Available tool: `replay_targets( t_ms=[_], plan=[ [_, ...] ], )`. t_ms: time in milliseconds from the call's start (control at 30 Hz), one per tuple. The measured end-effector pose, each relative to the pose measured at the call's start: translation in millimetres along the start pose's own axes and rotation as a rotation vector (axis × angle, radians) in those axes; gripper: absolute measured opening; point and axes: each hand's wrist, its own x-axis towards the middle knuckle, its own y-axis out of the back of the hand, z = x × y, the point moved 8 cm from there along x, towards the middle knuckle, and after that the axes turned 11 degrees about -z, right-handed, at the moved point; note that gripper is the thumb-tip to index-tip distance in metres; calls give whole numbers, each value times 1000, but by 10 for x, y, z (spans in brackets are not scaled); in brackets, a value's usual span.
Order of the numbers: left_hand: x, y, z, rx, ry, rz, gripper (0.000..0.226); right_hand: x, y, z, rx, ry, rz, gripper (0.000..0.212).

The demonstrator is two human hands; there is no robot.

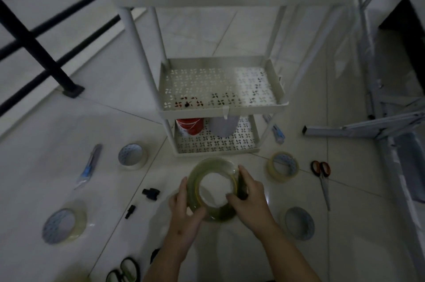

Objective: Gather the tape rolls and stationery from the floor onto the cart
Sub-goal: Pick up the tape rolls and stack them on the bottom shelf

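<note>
Fingers (184, 189) of both hands grasp clear tape roll (215, 189); cart (220, 110) middle shelf bare, bottom shelf holds red roll (189, 126).

The cart (220, 107) stands behind the held tape stack (215, 189). Tape rolls lie on the floor (115, 120) left and right. Scissors (322, 176) lie far right.
</note>
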Motion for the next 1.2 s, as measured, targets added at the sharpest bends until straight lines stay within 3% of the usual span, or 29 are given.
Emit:
replay_targets(
  t_ms=[133, 300, 433, 633, 767, 1000, 1200],
  plan=[
    [-83, 68, 501, 48, -179, -7, 80, -86, 230, -563, -8, 71, 85, 63],
    [-72, 163, 1284, 233, -417, 5, 102, -178, 527, -1278, 49, 291, 159, 54],
    [90, 261, 1878, 369, -516, 45, 112, 101, 668, -1658, 92, 284, 172, 76],
    [626, 450, 2336, 472, -421, 113, 134, 750, 666, -2051, 23, 330, 212, 47],
    [986, 538, 2406, 545, -295, 156, 142, 1139, 614, -2079, 17, 262, 213, 48],
    [1400, 670, 2399, 573, -281, 214, 132, 1614, 474, -2095, -24, 141, 65, 57],
    [1513, 737, 2361, 543, -268, 274, 124, 1815, 394, -2137, 27, 209, 11, 35]
  ],
)
